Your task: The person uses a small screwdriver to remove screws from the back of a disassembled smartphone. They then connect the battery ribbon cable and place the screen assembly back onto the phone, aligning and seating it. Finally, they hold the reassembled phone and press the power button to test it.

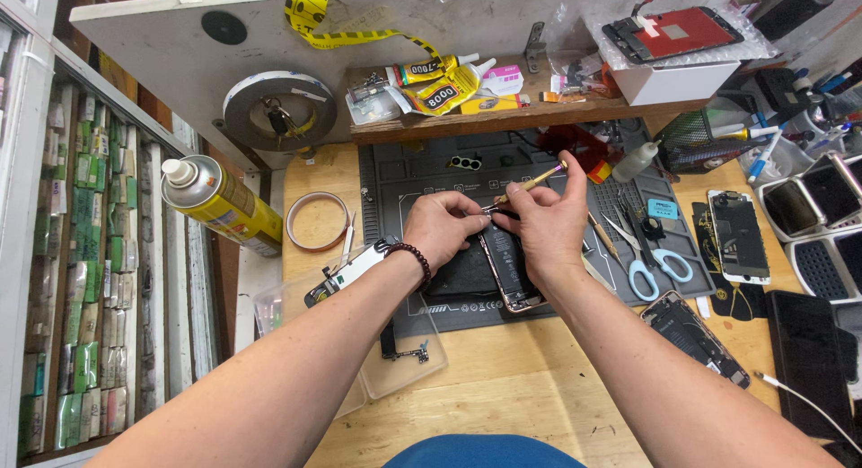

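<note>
Workbench mat (431, 167) carries an opened phone (507, 275), long axis 12-to-6 — directly under both hands. Right hand (548, 221) grips a screwdriver (530, 183); left hand (440, 226) pinches its tip at 9 o'clock.

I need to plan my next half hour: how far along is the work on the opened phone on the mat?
Already done: the phone lies open on the grey mat, its screen off. In hand: the left hand steadies its top edge while the right hand works a slim screwdriver there. Left: the phone is not closed up; a loose flex part sits in a clear tray.
</note>
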A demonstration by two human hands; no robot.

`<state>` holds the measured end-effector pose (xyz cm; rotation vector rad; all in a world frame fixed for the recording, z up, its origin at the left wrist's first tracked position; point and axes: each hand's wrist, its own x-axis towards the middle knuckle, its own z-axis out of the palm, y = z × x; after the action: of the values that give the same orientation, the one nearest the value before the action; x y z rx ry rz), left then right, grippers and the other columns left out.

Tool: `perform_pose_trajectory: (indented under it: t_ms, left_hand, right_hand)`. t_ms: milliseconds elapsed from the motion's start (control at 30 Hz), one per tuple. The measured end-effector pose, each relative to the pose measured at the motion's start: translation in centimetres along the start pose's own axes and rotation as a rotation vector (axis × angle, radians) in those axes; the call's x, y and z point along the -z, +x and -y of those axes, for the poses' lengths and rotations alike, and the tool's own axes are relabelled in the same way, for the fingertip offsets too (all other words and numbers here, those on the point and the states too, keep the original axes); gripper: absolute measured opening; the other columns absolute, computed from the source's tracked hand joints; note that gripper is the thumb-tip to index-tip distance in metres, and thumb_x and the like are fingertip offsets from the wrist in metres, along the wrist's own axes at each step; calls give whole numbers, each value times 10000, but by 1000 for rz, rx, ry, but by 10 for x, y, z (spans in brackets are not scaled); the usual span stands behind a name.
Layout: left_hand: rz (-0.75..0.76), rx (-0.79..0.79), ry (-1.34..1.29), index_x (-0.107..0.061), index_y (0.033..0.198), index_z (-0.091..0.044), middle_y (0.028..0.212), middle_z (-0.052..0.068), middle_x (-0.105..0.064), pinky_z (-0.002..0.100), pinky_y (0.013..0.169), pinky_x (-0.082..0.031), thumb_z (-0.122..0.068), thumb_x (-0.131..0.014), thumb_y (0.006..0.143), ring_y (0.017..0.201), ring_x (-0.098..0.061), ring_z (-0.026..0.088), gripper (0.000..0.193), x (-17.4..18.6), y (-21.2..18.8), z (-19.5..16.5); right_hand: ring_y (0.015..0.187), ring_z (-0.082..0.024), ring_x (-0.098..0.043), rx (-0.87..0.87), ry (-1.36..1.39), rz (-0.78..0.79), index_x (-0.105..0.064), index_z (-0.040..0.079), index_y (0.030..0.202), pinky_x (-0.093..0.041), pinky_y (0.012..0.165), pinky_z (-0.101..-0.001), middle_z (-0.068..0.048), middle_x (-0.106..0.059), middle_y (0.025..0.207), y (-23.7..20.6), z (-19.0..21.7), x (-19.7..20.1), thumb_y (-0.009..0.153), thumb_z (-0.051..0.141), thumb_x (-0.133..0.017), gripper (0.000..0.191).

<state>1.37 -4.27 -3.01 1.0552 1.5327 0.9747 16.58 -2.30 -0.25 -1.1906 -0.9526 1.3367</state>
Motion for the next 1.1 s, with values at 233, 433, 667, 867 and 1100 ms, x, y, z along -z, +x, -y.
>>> perform_pose_trajectory:
  t_ms: [233,433,667,867,1100]
  left_hand:
    - [-14,20,15,-784,902,-67,829,14,-761,255,609,-603,-152,-811,824,712,-699,88,119,0,-4,-6]
    - [-30,9,43,-788,896,-78,837,13,-770,253,596,-602,-167,-804,830,708,-704,89,112,1,-8,-11]
    - [-32,6,29,-786,902,-66,814,13,-746,257,596,-608,-145,-814,817,700,-690,83,119,0,-7,-9]
    - [-23,4,6,-790,921,-74,804,4,-736,258,593,-601,-140,-819,813,697,-681,81,130,0,-5,-5]
    - [-37,0,9,-800,917,-72,843,18,-772,257,600,-605,-154,-810,825,714,-705,90,124,0,-4,-4]
  right_hand:
    - [793,-187,-721,4,8,5,-202,164,1580,-645,634,-324,-103,-681,890,-1,1,-1,915,-19,-680,839]
    - [798,-188,-731,-21,4,-5,-185,176,1575,-641,624,-325,-109,-690,895,-1,3,-2,920,-11,-664,833]
    - [787,-192,-725,-4,23,-3,-198,163,1576,-644,628,-325,-109,-683,892,-1,1,-1,920,-14,-675,830]
    - [780,-184,-725,-5,18,2,-204,158,1573,-646,629,-322,-103,-685,884,0,-1,0,916,-12,-681,830]
    - [773,-188,-724,-4,5,-5,-204,158,1573,-643,621,-324,-109,-681,877,1,-1,0,911,-16,-690,839]
